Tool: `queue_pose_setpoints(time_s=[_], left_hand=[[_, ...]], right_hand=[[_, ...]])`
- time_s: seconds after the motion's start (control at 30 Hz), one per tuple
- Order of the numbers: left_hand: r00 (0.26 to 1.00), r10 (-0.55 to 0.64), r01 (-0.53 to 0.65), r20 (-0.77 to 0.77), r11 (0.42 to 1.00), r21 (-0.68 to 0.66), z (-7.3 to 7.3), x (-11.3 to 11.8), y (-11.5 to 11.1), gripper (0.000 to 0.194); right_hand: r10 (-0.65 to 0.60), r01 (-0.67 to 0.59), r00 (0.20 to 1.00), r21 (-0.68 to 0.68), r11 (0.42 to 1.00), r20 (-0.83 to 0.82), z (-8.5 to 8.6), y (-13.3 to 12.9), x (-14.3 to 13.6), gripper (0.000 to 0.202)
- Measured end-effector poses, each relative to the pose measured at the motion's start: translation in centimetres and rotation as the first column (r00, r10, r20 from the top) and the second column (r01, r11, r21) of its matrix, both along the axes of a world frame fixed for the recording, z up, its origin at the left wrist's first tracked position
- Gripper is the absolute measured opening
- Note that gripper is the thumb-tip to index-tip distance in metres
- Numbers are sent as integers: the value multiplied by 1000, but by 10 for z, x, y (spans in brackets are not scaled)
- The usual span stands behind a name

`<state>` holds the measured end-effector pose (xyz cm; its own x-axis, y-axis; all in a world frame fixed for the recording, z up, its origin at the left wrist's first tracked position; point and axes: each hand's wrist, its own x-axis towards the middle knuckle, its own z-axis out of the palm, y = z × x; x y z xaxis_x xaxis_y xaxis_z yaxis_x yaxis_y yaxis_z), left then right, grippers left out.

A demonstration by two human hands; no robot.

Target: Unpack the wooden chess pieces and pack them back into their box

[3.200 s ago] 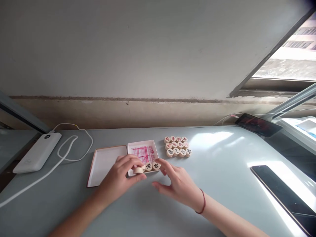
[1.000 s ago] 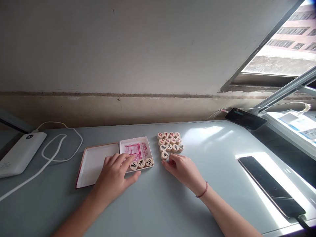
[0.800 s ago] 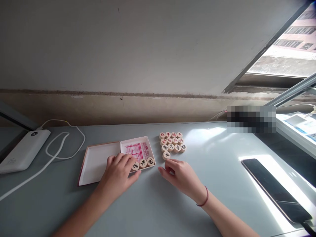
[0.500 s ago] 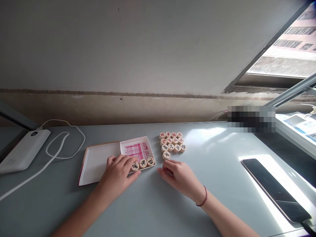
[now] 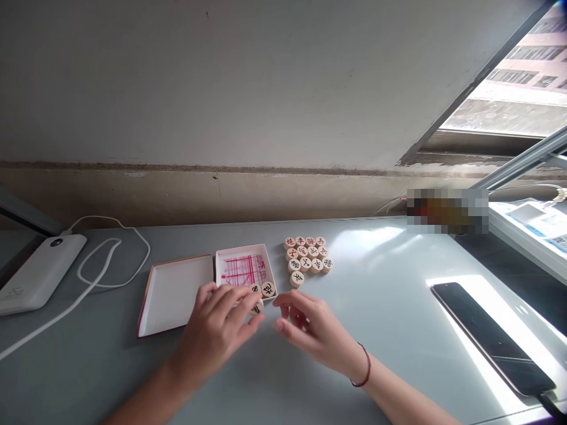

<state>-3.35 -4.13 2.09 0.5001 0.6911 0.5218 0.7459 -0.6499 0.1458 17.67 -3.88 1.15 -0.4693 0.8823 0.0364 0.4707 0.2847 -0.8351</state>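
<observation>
My left hand [image 5: 224,319] pinches a round xiangqi piece [image 5: 257,307] with a black character, just in front of the box. Behind it, the white box [image 5: 271,267] has a red-lined sheet on its floor and two pieces along its near side, one of them a black-marked piece [image 5: 267,289]. My right hand [image 5: 316,330], a dark red cord on its wrist, is a short gap to the right with thumb and fingers apart, holding nothing. Past its fingertips stand rows of xiangqi pieces [image 5: 305,264], red-marked at the back and black-marked nearer, with a single piece [image 5: 297,279] in front.
The box's shallow lid [image 5: 177,295] lies to its left. At far left is a white power bank [image 5: 42,274] with a looping white cable [image 5: 104,274]. A dark phone [image 5: 491,336] rests at the right, a cord at its lower end. The wall [image 5: 248,198] runs behind the desk.
My left hand has lifted a black-marked piece out of the box and carried it right. My right hand has opened its fingers and drawn slightly left, away from the single piece.
</observation>
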Motion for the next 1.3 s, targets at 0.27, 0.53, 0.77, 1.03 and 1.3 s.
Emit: queue_pose_setpoints(time_s=[0.27,0.53,0.77,1.03,1.3], left_hand=[[997,-80,80,9,997,-15,0,11,-10,27],[972,156,-175,-174,980,-99,-21,-20,10,32],[973,157,-185,-168,968,-167,-27,-21,12,18],[991,121,-131,-54,961,-244,-27,-20,12,10],[977,113,-91,180,988,-126,-9,-11,8,8]], right_hand=[[5,-40,988,-220,975,-155,10,8,9,29],[-169,203,975,-263,943,146,5,43,61,42],[-173,233,964,-330,915,201,3,47,69,47],[-254,336,897,-184,924,363,-5,49,67,52],[-119,128,982,-56,990,147,6,29,42,30]])
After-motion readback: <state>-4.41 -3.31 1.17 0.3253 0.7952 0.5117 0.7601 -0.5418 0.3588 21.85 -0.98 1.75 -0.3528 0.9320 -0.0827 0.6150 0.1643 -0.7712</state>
